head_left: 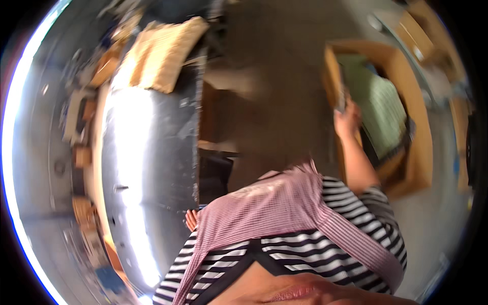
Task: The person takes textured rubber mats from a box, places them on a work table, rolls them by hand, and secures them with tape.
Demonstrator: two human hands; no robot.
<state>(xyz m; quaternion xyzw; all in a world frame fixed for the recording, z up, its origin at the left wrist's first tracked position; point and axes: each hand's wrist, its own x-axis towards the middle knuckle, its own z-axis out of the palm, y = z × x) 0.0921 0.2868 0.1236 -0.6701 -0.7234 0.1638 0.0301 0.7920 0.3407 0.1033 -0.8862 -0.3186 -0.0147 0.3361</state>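
Note:
My right hand [347, 119] reaches out to the near left rim of a large cardboard box [423, 147]. Its fingers are closed round a narrow greyish thing, too blurred to name. Inside the box lies a pale green textured sheet or bundle [378, 99], with something dark along its lower edge. Over on the left, my left hand [191, 219] rests at the edge of a black, shiny table [168, 147]. Its fingers lie stretched out with nothing seen in them, and the rest of that hand is hidden behind my apron.
A yellowish ribbed pad [160, 53] lies across the table's far end. Dark items stand under the table's right side. Shelving with cardboard boxes [414, 35] lines the far right. Along the left wall sit more boxes [81, 156] and equipment, smeared by motion. Brown floor [282, 91] separates table and box.

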